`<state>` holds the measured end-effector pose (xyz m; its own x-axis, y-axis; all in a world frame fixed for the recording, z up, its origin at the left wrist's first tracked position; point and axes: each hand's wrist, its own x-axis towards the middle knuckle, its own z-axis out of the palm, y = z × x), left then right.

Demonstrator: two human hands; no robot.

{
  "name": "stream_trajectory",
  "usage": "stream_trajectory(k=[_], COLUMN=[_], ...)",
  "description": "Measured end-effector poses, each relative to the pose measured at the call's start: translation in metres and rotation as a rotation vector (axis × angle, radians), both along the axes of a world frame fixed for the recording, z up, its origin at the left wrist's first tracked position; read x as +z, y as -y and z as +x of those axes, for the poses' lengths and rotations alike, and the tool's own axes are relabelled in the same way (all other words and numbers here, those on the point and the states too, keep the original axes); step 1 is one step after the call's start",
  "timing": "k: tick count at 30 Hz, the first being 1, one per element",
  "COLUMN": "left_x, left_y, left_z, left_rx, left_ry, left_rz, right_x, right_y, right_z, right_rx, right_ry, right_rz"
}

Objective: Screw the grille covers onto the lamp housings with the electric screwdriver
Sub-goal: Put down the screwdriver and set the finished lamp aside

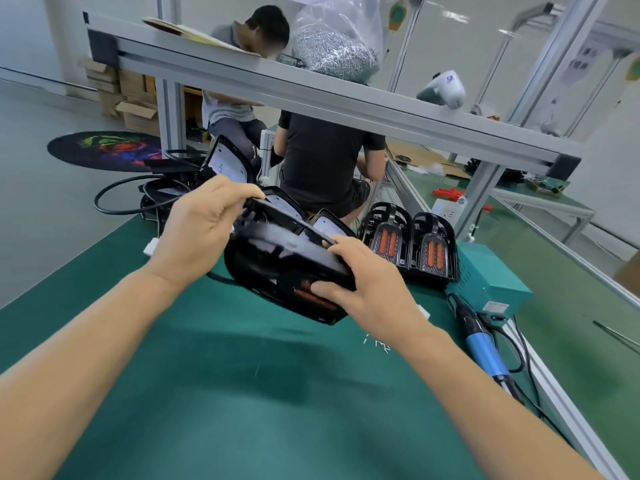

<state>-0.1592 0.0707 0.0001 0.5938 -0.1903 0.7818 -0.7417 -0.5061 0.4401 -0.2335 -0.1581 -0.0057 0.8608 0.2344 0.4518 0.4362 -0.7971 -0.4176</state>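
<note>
Both my hands hold one black lamp housing [273, 271] tilted in the air above the green mat; it is motion-blurred. My left hand [201, 226] grips its upper left edge. My right hand [363, 282] clasps its right side, thumb over an orange-red insert. The blue electric screwdriver [481, 344] lies on the mat at the right, untouched, its cable trailing off. A few small loose screws [379, 344] lie on the mat below my right wrist. Two lamps with grille covers [408, 244] stand side by side behind my right hand.
More black housings [228, 164] and a looped cable [138, 192] pile up at the mat's far left. A teal power box [485, 285] sits right of the lamps. An aluminium rail [311, 95] crosses overhead carrying a bag of screws [336, 46]. Two people sit beyond it.
</note>
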Motion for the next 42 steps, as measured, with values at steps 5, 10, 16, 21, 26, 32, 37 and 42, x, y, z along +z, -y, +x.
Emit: stream_trajectory(k=[5, 10, 16, 21, 26, 32, 37, 42], left_x=[0.007, -0.004, -0.039, -0.054, -0.052, -0.056, -0.052, -0.037], left_y=[0.014, 0.030, 0.082, 0.133, 0.162, 0.195, 0.236, 0.287], left_z=[0.004, 0.008, -0.027, -0.052, -0.052, -0.059, -0.069, -0.079], left_rx=[-0.225, -0.423, -0.728, -0.708, -0.785, -0.896, -0.957, -1.000], left_ry=[-0.346, -0.634, -0.902, -0.840, -0.894, -1.014, -1.082, -1.146], left_rz=[-0.378, -0.700, -0.891, -0.669, -0.698, -0.643, -0.562, -0.488], right_x=[0.002, -0.010, -0.022, -0.029, -0.037, -0.042, -0.042, -0.033], right_y=[0.008, 0.021, 0.027, 0.035, 0.056, 0.086, 0.117, 0.154], right_z=[-0.005, -0.009, -0.019, -0.035, -0.054, -0.077, -0.095, -0.114], right_rx=[-0.040, -0.078, -0.155, -0.216, -0.244, -0.277, -0.358, -0.435], right_ry=[-0.122, -0.192, -0.236, -0.182, -0.160, -0.123, -0.009, 0.086], right_rz=[0.370, 0.721, 1.306, 1.433, 1.438, 1.392, 1.321, 1.443])
